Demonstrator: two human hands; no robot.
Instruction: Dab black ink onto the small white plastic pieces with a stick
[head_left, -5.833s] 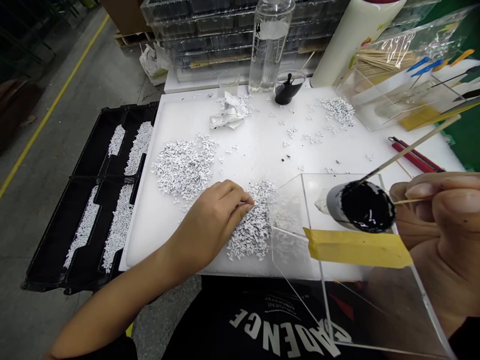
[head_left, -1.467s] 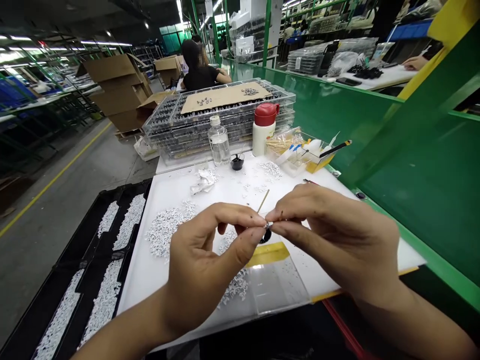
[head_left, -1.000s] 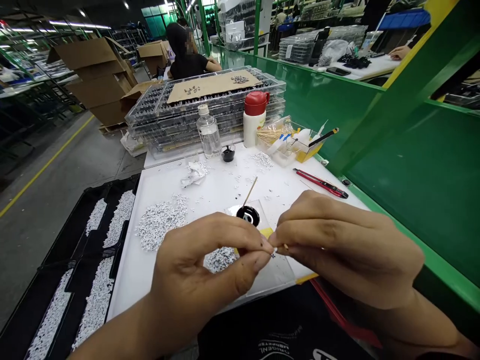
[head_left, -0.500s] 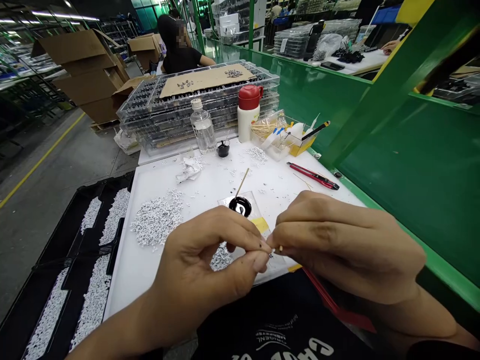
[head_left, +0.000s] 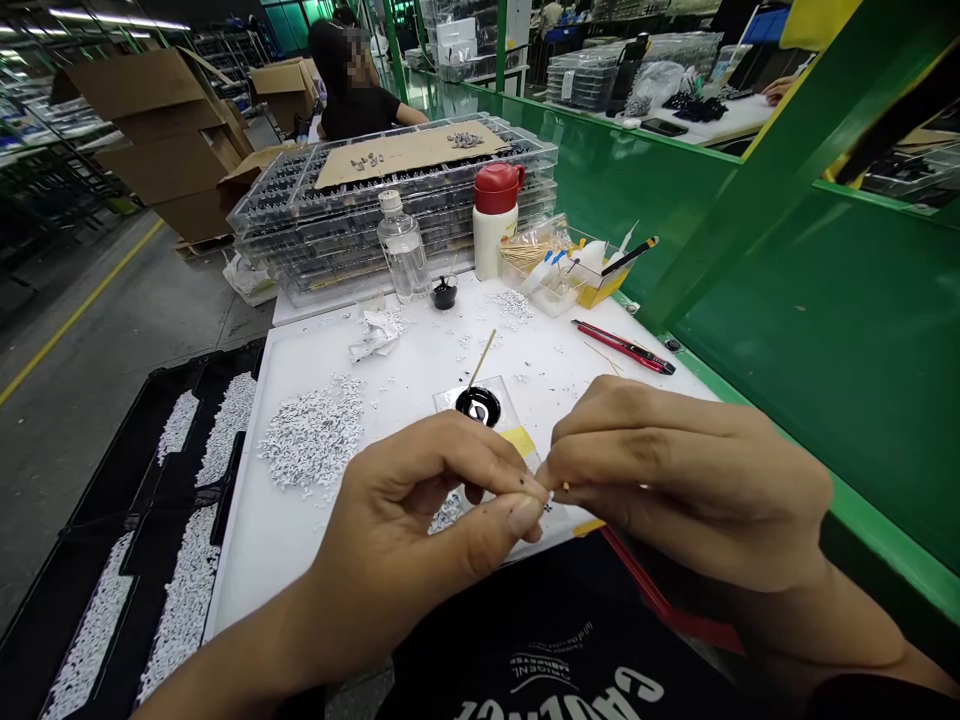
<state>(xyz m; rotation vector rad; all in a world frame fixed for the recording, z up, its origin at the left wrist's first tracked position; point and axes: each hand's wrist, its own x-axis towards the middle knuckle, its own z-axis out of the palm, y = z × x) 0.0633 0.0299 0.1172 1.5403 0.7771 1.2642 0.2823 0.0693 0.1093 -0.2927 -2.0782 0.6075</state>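
Thumb and index finger of my left hand (head_left: 442, 510) pinch a tiny white piece (head_left: 550, 496), mostly hidden by the fingertips. Close against it, my right hand (head_left: 675, 480) is closed on a thin wooden stick (head_left: 566, 487), of which only a pale end shows. The two hands' fingertips nearly meet above the near edge of the table. Just beyond them lies a clear plate (head_left: 510, 400) bearing a round pool of black paint (head_left: 480, 405), with another wooden stick (head_left: 482, 360) standing tilted in it. Small white pieces (head_left: 448, 512) show behind my left hand.
A heap of white pieces (head_left: 311, 430) covers the table's left. A red utility knife (head_left: 622, 347) lies right. Behind stand a bottle (head_left: 403, 250), a black-filled cup (head_left: 444, 292), a red-lidded flask (head_left: 495, 225) and stacked clear trays (head_left: 292, 250). Another person (head_left: 352, 85) sits beyond.
My hands remain pinched together at nearly the same spot. The right hand has tilted slightly, and less of its stick's end shows. The view has shifted a little.
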